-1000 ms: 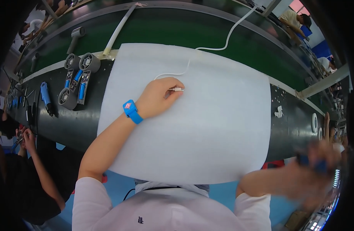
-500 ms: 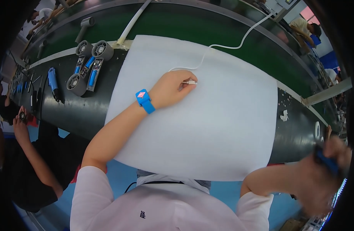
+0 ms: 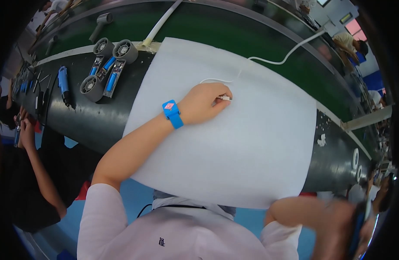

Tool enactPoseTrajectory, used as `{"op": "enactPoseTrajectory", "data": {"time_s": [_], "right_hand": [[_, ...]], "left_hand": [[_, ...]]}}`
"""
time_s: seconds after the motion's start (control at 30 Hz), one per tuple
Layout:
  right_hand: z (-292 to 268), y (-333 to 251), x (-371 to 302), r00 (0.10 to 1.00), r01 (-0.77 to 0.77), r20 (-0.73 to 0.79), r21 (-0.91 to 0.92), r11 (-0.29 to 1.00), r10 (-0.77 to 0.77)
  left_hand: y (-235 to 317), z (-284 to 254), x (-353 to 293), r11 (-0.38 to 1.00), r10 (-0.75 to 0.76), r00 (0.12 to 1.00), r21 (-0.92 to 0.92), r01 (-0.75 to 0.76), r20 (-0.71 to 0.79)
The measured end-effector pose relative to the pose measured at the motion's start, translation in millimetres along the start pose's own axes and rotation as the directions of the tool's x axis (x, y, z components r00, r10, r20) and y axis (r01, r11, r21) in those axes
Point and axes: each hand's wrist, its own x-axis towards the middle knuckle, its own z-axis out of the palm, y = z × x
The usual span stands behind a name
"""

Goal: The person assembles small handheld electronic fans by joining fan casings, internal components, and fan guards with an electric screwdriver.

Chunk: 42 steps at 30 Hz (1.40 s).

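My left hand (image 3: 206, 103), with a blue strap (image 3: 172, 113) on its wrist, is above the white foam sheet (image 3: 217, 164). Its thumb and fingers pinch a small white cable plug (image 3: 226, 98). A thin white cable (image 3: 214, 80) curves behind the hand and over the sheet toward its far edge. My right hand (image 3: 338, 229) is at the lower right, off the sheet and smeared by motion. A long dark blue object (image 3: 359, 232) lies between its palm and fingers; blur hides its kind.
Left of the sheet, several grey fan-headed housings (image 3: 92, 88) with blue cells lie on the dark bench (image 3: 117, 110). A blue electric screwdriver (image 3: 63, 86) lies farther left. Tape rolls (image 3: 355, 159) and a paper scrap (image 3: 322, 140) sit on the right. A co-worker's arm (image 3: 43, 173) is at left.
My right hand has swung down and slightly left with the dark blue object. The left hand keeps its pinch on the cable plug. The whole view has shifted slightly.
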Motion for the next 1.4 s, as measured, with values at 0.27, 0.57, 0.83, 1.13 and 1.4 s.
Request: {"op": "enactPoseTrajectory", "data": {"time_s": [0.27, 0.57, 0.83, 1.13, 1.4], "right_hand": [[-10, 5, -18, 0.646, -0.689, 0.586, 0.723, 0.043, 0.489], [14, -54, 4, 0.945, -0.158, -0.154, 0.556, 0.816, 0.288], [-25, 0, -2, 0.809, -0.392, 0.357, 0.920, -0.024, 0.468], [4, -51, -6, 0.709, -0.573, 0.441, 0.815, 0.084, 0.551], [54, -141, -127, -0.092, -0.944, 0.928, -0.197, -0.265, -0.362]], "left_hand": [[3, -2, 0, 0.999, -0.043, 0.999, 0.003, 0.043, -0.016], [-2, 3, 4, 0.999, 0.005, 0.998, -0.040, -0.007, -0.066], [3, 1, 2, 0.999, -0.021, 0.999, -0.036, 0.020, -0.028], [4, 1, 3, 0.998, -0.035, 0.998, -0.054, 0.031, -0.062], [-1, -1, -1, 0.996, 0.000, 0.997, -0.088, -0.007, -0.078]]}}
